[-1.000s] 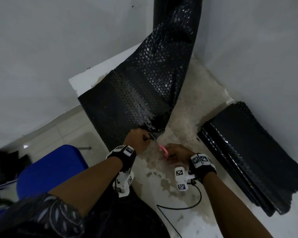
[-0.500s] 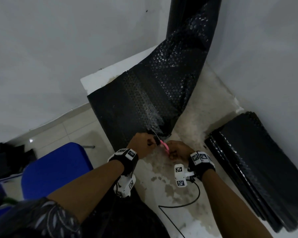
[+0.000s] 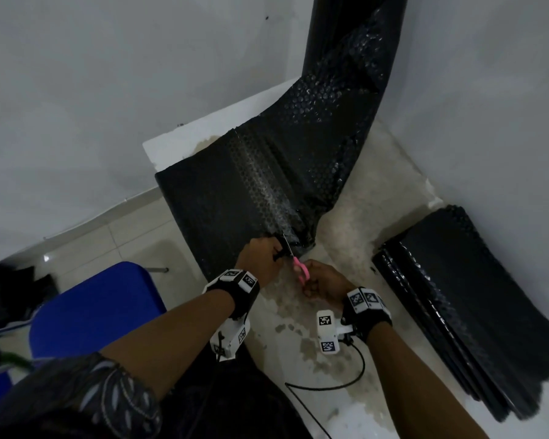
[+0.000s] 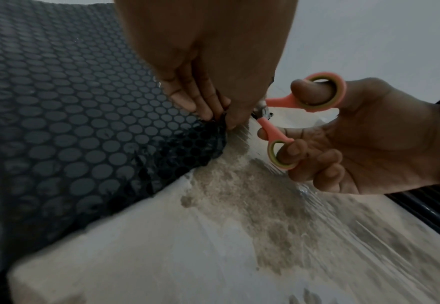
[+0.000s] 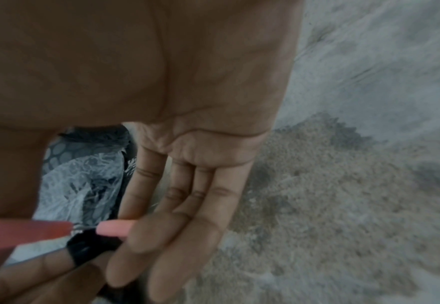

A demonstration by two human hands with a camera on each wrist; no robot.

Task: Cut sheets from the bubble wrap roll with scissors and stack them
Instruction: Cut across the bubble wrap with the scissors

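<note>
Starting the cut at frame centre: left hand [image 3: 260,255] pinches the bubble wrap [image 3: 235,198] edge, right hand [image 3: 322,282] grips the scissors [image 4: 295,121]. Keep the sheet taut and the blades square.

A blue chair [image 3: 95,308] stands on the tiled floor [image 3: 108,245] beside the stained table [image 3: 355,217].

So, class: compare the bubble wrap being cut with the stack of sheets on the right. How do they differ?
The bubble wrap being cut is one long sheet that runs up to the roll; the stack of sheets is many separate layers. The left hand pinches the first's edge and the scissors are at it; nothing touches the stack. Both are black and bubbled.
</note>
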